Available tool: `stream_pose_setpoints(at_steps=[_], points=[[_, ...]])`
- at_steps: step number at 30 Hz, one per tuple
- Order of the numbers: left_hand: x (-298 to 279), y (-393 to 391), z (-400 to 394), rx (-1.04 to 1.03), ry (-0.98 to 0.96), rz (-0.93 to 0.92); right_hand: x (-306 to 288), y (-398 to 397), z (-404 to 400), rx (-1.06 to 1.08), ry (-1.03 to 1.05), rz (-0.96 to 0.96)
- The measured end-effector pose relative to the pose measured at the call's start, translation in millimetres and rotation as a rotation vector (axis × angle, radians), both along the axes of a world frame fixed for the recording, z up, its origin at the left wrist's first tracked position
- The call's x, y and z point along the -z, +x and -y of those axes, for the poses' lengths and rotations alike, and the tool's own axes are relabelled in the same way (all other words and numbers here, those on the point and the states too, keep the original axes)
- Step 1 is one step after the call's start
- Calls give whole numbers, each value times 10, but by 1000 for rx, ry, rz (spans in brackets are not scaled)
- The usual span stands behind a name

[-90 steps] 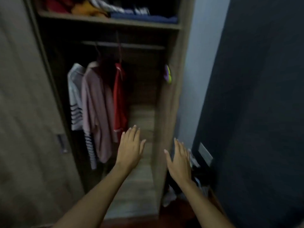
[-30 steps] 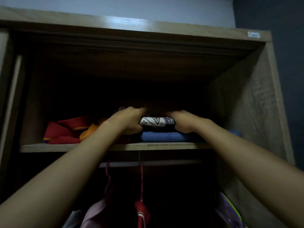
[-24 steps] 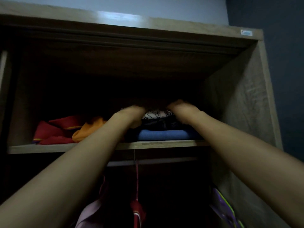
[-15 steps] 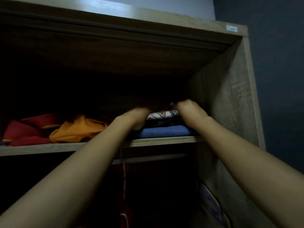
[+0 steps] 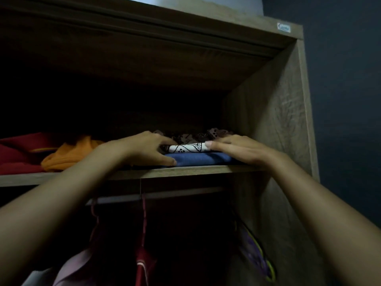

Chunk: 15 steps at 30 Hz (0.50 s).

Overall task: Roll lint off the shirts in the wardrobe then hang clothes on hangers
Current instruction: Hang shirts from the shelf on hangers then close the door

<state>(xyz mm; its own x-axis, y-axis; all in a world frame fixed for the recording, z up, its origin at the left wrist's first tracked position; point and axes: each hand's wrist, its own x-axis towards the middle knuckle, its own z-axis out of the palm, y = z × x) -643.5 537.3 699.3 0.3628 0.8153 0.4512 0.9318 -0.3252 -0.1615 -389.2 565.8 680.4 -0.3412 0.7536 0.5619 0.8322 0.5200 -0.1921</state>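
On the wardrobe's top shelf (image 5: pixel 185 171) lies a folded stack: a white garment with black pattern (image 5: pixel 186 148) on top of a folded blue garment (image 5: pixel 198 158). My left hand (image 5: pixel 148 149) clasps the stack's left end, fingers over the patterned garment and thumb along the blue one. My right hand (image 5: pixel 237 147) lies over the right end, thumb pressed to the patterned garment's front edge. Below the shelf, a pink shirt (image 5: pixel 76 267) and a red shirt (image 5: pixel 144 265) hang on hangers from the rail (image 5: pixel 185 194).
An orange garment (image 5: pixel 68 153) and red clothes (image 5: pixel 18 153) lie crumpled on the shelf's left part. The wardrobe's side panel (image 5: pixel 274 120) stands close to my right hand. A purple and yellow item (image 5: pixel 253 250) hangs inside it, lower down. A dark blue wall (image 5: pixel 346 100) is at right.
Three seconds ago both hands were open, low in front of the hanging shirts. They rose to the top shelf and closed on the patterned garment, which has since slid slightly toward the shelf's front.
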Motion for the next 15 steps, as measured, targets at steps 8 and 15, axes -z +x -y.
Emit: stream_pose_setpoints(at_steps=[8,15], points=[[51,166,12,-4,312,-265,-11,-27,-48,81,44,-20],[-61,276,115,27,226,-76,-284,-72,-74,165,89,-21]])
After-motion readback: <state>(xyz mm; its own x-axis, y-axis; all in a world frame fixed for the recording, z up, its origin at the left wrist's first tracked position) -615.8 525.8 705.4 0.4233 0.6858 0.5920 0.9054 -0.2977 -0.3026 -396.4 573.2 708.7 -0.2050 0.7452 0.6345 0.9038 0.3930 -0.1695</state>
